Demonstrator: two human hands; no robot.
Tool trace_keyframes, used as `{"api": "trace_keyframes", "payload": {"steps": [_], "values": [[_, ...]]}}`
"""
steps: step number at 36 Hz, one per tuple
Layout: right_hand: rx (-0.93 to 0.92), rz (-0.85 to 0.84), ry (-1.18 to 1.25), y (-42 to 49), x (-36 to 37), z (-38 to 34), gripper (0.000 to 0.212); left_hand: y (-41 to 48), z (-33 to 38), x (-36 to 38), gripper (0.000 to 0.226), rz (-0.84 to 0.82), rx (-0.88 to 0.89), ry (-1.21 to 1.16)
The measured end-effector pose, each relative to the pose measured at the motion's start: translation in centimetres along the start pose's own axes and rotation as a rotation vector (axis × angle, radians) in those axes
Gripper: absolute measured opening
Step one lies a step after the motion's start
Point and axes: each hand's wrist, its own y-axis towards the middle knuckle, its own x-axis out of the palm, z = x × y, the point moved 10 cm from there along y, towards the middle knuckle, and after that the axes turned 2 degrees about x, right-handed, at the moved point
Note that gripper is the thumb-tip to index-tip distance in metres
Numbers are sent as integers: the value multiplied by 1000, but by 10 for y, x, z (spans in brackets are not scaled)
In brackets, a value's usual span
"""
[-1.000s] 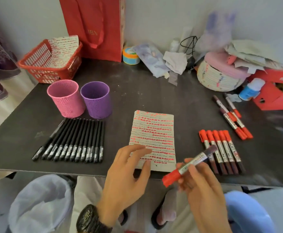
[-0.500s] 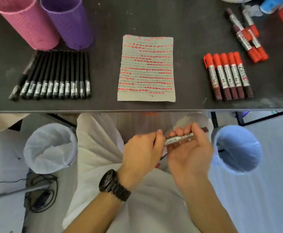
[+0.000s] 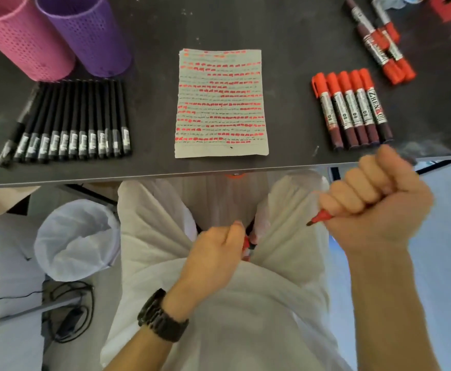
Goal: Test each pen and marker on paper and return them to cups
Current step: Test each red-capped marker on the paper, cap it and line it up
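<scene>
Fingers (image 3: 352,192) of right hand (image 3: 379,210) fisted round uncapped red marker (image 3: 322,217), tip out, just off bench (image 3: 152,162) edge, paper (image 3: 220,103) ahead. Cap (image 3: 246,243) pinched in left hand (image 3: 213,253) over lap. Pink cup (image 3: 23,41), purple cup (image 3: 85,33) far left. Risk — bare tip brushing white clothing (image 3: 152,223), or cap slipping to floor. Legible: "ZHEN" on one spare marker (image 3: 377,108); rest blurred.

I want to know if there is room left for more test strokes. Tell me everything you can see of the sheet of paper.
The sheet of paper is a pale grey rectangle lying flat on the table, its short near edge close to the table's front edge. Rows of short red-orange dashes, with faint dark scribble between them, cover it nearly top to bottom; only a narrow strip at the near edge is bare, save one small dark mark. Nothing but the table touches it.
</scene>
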Motion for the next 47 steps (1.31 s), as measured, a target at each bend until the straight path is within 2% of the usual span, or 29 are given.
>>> {"api": "trace_keyframes", "payload": {"steps": [1,3,8,10,14,17,19,21,23,24,27,30,36,41,47], "values": [[-54,-2,-11,2,-2,-19,47,-1,-18,-8,54,13,-92,-14],[-123,0,7,5,-3,-39,49,-2,-17,-32,59,114,-65,18],[-116,55,14,22,3,-18,45,-8,54,-76,60,336,346,-61],[-137,85,-39,24,2,-14,49,-14,85,-87,53,417,542,22],[-161,80,-185,27,10,-19,69,-6,104,-85,38,486,621,198],[-154,66,-306,32,20,-24,75,-2,114,-73,32,484,758,274],[-167,84,-431,35,28,-26,67,-2,119,-64,33,496,868,353],[-215,100,-537,39,37,-29,47,-1,121,-54,32,508,929,428],[-289,102,-632,44,45,-32,21,5,119,-44,27,526,947,511],[-321,97,-677,48,49,-33,15,9,117,-39,27,528,939,548],[-351,62,-758,62,56,-30,13,20,109,-30,31,529,919,634],[-338,19,-820,76,62,-22,9,22,107,-28,32,612,967,671],[-424,4,-920,86,63,-15,19,25,100,-27,32,725,1010,672],[-491,126,-983,84,50,-17,33,26,97,-25,33,783,1003,638],[-558,113,-1074,84,50,-15,29,28,96,-23,33,815,1013,643]]}}
